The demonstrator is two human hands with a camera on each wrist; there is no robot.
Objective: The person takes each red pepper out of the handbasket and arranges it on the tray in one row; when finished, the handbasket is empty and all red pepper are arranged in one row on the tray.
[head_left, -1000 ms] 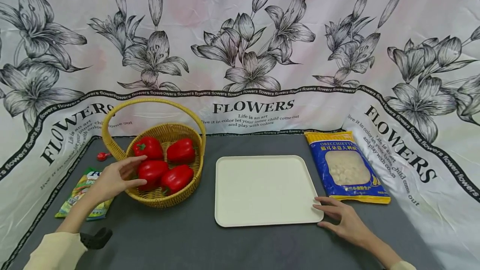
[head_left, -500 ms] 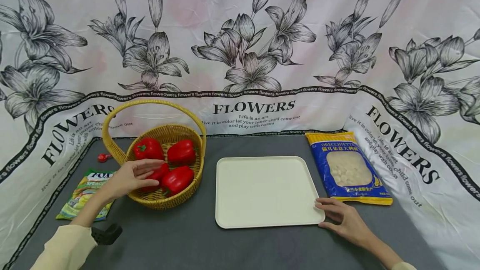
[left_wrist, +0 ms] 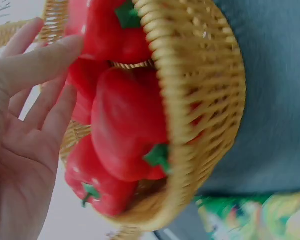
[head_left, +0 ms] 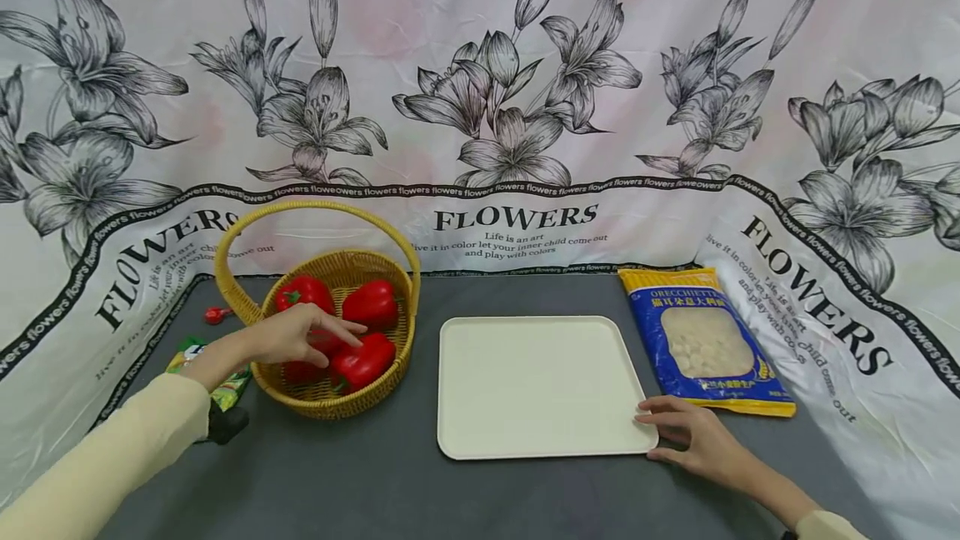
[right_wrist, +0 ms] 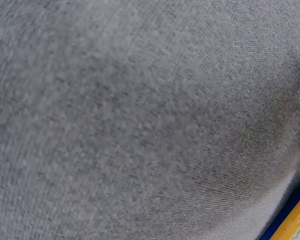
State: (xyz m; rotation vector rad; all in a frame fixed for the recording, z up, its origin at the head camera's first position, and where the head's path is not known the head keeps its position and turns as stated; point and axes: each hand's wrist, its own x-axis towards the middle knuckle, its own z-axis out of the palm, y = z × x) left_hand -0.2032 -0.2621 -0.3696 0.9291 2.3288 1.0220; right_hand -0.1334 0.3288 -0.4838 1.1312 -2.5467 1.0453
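Observation:
A yellow wicker basket (head_left: 330, 408) with a tall handle holds several red peppers (head_left: 371, 304). Over its left part reaches my left hand (head_left: 292, 335), fingers spread above the front pepper (head_left: 364, 363); whether they touch it cannot be told. In the left wrist view the left hand (left_wrist: 30, 110) has loosely extended fingers beside the peppers (left_wrist: 130, 120), inside the basket rim (left_wrist: 172, 115). My right hand (head_left: 697, 438) rests at the lower right corner of a white tray (head_left: 540, 390), fingertips at its edge. The right wrist view shows mostly grey cloth, without the hand.
A blue and yellow pasta bag (head_left: 705, 340) lies right of the tray. Left of the basket are a green snack packet (head_left: 232, 390), partly under the left arm, and a small red object (head_left: 216, 315). Flower-printed cloth (head_left: 517, 223) hangs behind the grey table (head_left: 375, 482).
My left hand has moved right, from the basket's left side to over the front peppers, its forearm now covering more of the snack packet. The right hand stays at the tray corner.

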